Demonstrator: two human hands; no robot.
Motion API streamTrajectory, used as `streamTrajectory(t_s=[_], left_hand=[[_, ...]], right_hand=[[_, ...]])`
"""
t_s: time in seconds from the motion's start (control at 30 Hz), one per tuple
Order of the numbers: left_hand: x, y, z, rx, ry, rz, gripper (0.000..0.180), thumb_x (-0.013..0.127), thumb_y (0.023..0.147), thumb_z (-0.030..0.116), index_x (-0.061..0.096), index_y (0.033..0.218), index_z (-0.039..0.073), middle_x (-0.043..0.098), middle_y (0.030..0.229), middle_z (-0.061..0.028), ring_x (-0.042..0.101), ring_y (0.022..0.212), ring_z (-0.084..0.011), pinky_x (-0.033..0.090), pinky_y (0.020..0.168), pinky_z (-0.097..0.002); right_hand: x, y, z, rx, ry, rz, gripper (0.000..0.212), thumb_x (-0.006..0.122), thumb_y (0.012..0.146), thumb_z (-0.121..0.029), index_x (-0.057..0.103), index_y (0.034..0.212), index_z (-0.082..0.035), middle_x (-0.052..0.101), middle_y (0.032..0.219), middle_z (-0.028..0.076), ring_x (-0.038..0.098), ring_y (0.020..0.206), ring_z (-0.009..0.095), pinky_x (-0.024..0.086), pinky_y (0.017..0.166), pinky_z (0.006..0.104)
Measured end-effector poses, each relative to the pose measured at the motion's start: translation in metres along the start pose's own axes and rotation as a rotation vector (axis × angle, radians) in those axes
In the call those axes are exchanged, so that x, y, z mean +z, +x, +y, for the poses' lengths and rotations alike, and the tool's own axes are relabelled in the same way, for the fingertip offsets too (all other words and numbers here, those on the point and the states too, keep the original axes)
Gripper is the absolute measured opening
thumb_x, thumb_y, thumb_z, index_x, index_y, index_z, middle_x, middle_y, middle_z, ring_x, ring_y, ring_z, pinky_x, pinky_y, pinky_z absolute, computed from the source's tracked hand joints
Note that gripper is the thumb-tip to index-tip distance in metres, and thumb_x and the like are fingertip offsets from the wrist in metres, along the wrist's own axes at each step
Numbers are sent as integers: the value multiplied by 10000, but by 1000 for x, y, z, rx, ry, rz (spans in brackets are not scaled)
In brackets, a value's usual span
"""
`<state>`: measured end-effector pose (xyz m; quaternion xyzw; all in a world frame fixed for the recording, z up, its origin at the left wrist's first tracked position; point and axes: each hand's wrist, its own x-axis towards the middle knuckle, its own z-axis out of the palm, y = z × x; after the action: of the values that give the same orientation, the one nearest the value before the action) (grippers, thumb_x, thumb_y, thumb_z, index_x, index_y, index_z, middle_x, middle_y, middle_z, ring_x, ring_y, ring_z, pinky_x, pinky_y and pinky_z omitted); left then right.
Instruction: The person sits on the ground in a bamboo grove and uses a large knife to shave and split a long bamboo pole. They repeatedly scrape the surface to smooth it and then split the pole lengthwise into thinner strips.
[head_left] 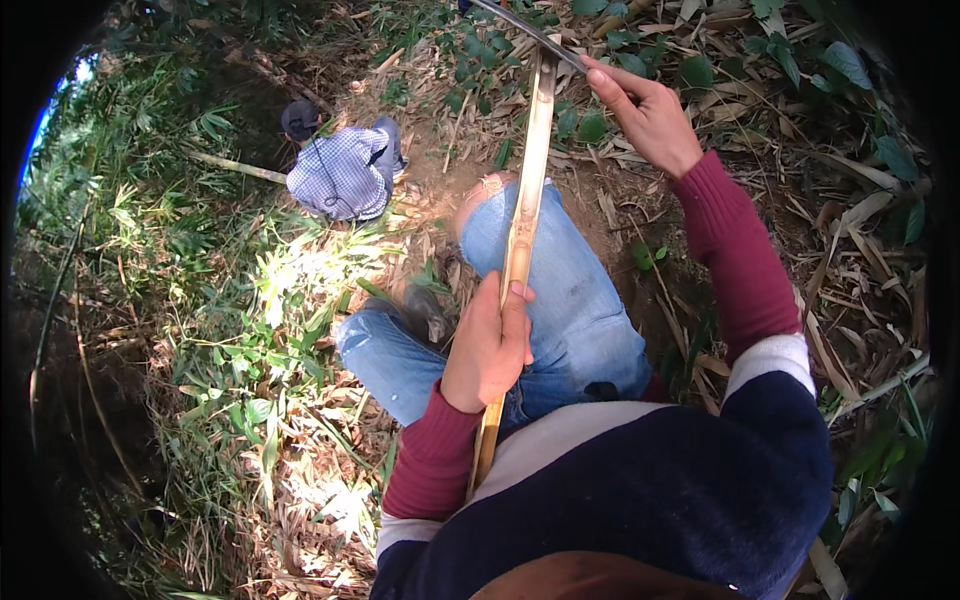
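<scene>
A long split bamboo strip (529,200) runs from beside my waist, over my jeans-clad leg, and out to the top of the head view. My left hand (488,345) is closed around its lower part, thumb lying along the strip. At the strip's far end a narrow metal blade (530,30) lies slantwise across it. My right hand (650,118) grips the blade's near end between thumb and fingers. The other end of the blade runs to the picture's top edge, so its full length is hidden.
My bent knees (550,260) in torn jeans lie under the strip. A co-worker (340,170) in a checked shirt and dark cap crouches ahead to the left, near a bamboo pole (240,167). Dry leaves (850,230) and green plants (250,340) cover the ground around me.
</scene>
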<state>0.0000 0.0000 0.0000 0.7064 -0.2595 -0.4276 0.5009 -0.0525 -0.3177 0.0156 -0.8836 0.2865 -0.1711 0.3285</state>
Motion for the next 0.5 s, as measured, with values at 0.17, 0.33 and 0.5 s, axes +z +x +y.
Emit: streamTrajectory(t_s=[0.17, 0.33, 0.5], left_hand=[[5, -5, -1, 0, -108, -32, 317, 381, 1150, 262, 529, 1092, -12, 495, 659, -8, 498, 491, -95, 435, 474, -257], [1, 0, -10, 22, -70, -24, 310, 376, 1152, 256, 517, 1075, -9, 490, 654, -12, 506, 491, -97, 441, 468, -264], [4, -3, -3, 6, -3, 18, 319, 378, 1150, 275, 507, 1056, -2, 477, 639, -15, 505, 484, -100, 445, 464, -268]], right_hand=[[23, -86, -23, -286, 66, -27, 644, 629, 954, -638, 616, 1477, -263, 605, 835, 105, 619, 716, 259, 505, 688, 401], [42, -130, -39, -611, -171, -18, 721, 720, 885, -612, 596, 1504, -263, 440, 696, 59, 498, 566, 251, 420, 529, 406], [30, -105, -35, -468, -355, 95, 688, 714, 894, -600, 592, 1503, -304, 469, 705, 74, 508, 560, 261, 420, 531, 409]])
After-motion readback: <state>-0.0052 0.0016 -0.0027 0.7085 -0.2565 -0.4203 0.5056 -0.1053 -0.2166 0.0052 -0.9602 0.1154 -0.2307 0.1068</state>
